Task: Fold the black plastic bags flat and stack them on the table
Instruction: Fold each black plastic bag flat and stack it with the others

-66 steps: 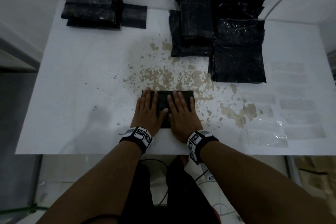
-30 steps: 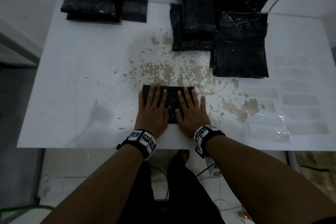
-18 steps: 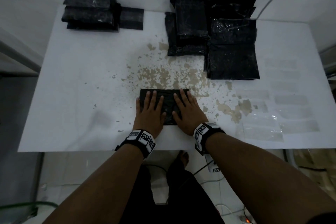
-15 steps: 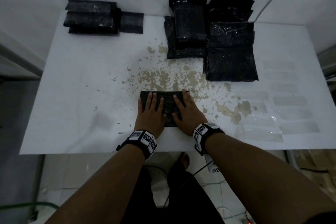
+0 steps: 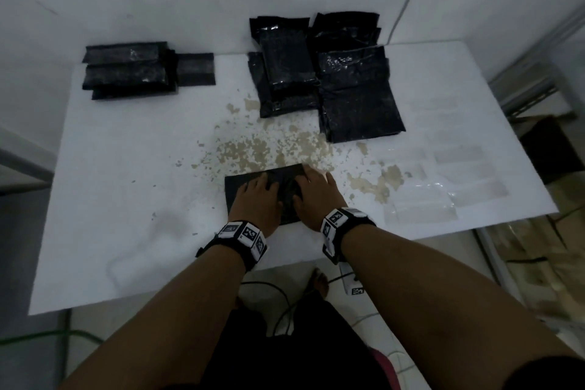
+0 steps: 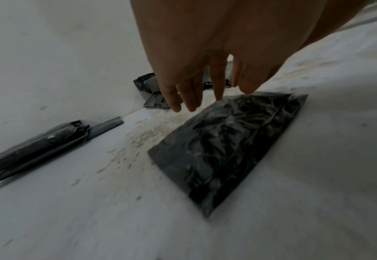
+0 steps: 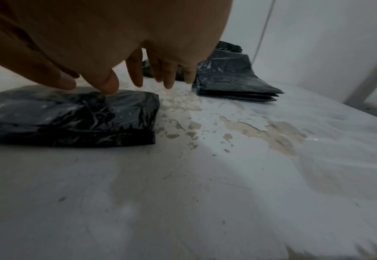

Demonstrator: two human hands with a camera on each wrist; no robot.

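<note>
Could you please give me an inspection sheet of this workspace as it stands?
Surface: white table, paint flaked off in tan patches mid-table.
Job's things: folded black bag near the front edge; folded stack far left; unfolded bags far right.
Clutter: clear plastic sheets at right.
Hands: left hand and right hand over the folded bag, fingers extended.
Cables: white and green leads on the floor.
Surroundings: white walls.

Both hands [image 5: 285, 199] hide the folded bag's [image 5: 235, 188] middle; their contact with it is unclear.
</note>
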